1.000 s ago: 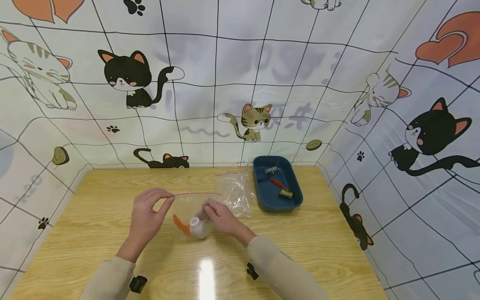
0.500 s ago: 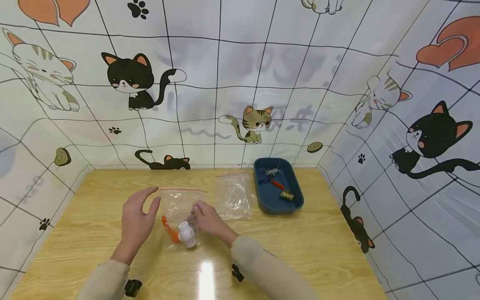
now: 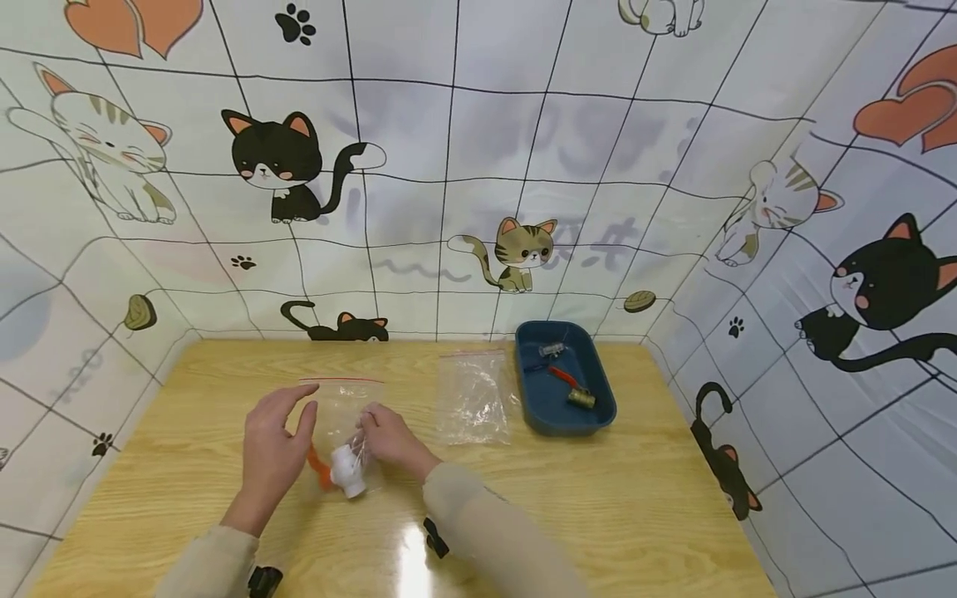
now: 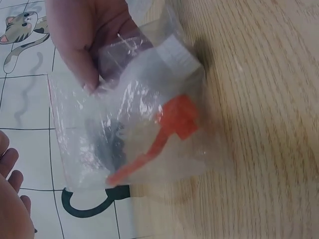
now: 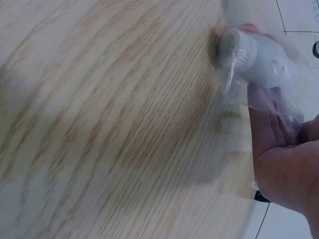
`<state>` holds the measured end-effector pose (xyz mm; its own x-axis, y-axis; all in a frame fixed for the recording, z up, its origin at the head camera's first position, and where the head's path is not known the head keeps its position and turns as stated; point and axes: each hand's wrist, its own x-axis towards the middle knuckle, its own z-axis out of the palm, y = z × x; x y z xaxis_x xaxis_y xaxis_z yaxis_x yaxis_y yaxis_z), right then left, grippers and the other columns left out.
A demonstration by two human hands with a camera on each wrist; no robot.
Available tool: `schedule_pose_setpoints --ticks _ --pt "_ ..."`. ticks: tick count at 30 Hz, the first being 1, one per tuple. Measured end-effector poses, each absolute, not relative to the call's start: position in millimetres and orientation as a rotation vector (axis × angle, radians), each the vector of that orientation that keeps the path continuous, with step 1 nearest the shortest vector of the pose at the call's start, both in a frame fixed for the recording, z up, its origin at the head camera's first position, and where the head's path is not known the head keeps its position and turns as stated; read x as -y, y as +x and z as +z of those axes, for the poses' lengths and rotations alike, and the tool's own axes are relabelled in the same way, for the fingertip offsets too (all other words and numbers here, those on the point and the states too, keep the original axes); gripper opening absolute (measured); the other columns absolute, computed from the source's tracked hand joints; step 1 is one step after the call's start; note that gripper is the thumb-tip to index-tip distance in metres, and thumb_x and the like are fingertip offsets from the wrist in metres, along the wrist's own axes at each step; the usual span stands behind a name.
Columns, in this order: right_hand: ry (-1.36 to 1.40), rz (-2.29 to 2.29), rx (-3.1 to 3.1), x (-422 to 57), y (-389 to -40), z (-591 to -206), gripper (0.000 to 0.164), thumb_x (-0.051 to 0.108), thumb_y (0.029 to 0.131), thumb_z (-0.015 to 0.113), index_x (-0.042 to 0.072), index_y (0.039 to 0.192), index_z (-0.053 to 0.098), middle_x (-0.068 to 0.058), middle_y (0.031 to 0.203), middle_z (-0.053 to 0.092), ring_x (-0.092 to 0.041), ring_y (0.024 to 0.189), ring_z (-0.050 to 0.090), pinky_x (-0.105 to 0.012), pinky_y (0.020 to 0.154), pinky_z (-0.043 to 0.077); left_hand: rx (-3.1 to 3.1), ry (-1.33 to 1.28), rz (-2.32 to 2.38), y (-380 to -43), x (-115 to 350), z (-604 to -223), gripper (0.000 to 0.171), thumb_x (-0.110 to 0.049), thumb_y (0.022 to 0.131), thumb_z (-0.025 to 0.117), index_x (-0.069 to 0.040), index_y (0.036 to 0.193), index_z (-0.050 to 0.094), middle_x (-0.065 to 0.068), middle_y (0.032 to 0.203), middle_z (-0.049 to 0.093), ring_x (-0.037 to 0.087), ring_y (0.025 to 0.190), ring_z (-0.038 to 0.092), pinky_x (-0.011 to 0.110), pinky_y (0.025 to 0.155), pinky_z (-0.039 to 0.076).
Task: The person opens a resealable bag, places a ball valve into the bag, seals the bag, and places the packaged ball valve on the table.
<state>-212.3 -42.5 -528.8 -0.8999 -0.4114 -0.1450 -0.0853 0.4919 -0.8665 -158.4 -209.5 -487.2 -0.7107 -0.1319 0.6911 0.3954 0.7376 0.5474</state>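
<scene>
Right hand (image 3: 396, 438) pinches a clear zip bag (image 3: 345, 409) with a valve inside

At the far left, the left hand (image 3: 277, 440) is beside the bag with thumb and forefinger spread apart; the left wrist view shows it clear of the plastic, holding nothing. Next comes the orange lever (image 3: 321, 470), then the white plastic valve body (image 3: 347, 472), both inside the bag, above the wooden table (image 3: 598, 515); whether the bag's underside touches the wood is hard to tell. The right hand has its thumb and fingers closed on the bag's side, next to the valve. Farther right lies another clear zip bag (image 3: 473, 403), flat, near a blue tray (image 3: 552, 422) containing a brass fitting (image 3: 581, 399), a red-orange lever (image 3: 563, 376) and a small silvery piece (image 3: 552, 350).
</scene>
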Motion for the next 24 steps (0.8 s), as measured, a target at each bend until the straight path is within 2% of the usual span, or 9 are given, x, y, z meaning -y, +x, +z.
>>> schedule_pose_setpoints --ticks 5,9,16,21,24 --pt "-0.371 -1.429 -2.337 54.5 -217.2 -532.4 0.023 0.019 0.104 0.04 0.008 0.1 0.06 -0.003 0.087 0.067 -0.006 0.074 0.059 -0.02 0.06 0.043 2.163 -0.195 -0.916 -157.9 207.7 -489.5 0.029 0.008 0.081 0.066 -0.003 0.108 0.072 0.015 0.102 0.073 0.036 0.098 0.064 0.05 0.085 0.042" --pt "-0.353 -1.426 -2.331 59.0 -220.3 -532.0 0.024 0.02 0.104 0.041 0.007 0.104 0.061 -0.003 0.083 0.064 -0.008 0.069 0.056 -0.021 0.058 0.042 2.167 -0.185 -0.912 -155.9 207.0 -493.8 0.031 0.008 0.081 0.066 -0.004 0.109 0.071 0.014 0.102 0.073 0.036 0.099 0.064 0.051 0.084 0.042" --pt "-0.274 -1.476 -2.234 59.2 -226.6 -533.0 0.028 0.024 0.105 0.042 0.009 0.117 0.062 -0.007 0.093 0.074 -0.015 0.078 0.071 -0.025 0.067 0.052 2.194 -0.182 -0.912 -153.8 209.6 -498.2 0.031 0.005 0.085 0.064 -0.004 0.114 0.069 0.014 0.104 0.072 0.035 0.099 0.064 0.052 0.086 0.043" --pt "-0.251 -1.498 -2.257 51.0 -230.3 -532.4 0.035 0.026 0.104 0.044 0.006 0.131 0.055 -0.009 0.099 0.073 -0.018 0.077 0.069 -0.029 0.066 0.055 2.207 -0.179 -0.914 -153.3 209.4 -500.6 0.03 0.004 0.085 0.062 -0.003 0.113 0.069 0.014 0.104 0.072 0.035 0.099 0.063 0.052 0.086 0.043" --pt "-0.251 -1.5 -2.263 42.6 -232.4 -530.6 0.036 0.022 0.104 0.045 0.005 0.135 0.052 -0.011 0.103 0.071 -0.022 0.083 0.069 -0.028 0.065 0.054 2.218 -0.177 -0.915 -153.3 209.0 -501.8 0.03 0.005 0.085 0.062 -0.003 0.113 0.069 0.014 0.104 0.072 0.035 0.1 0.063 0.053 0.085 0.043"
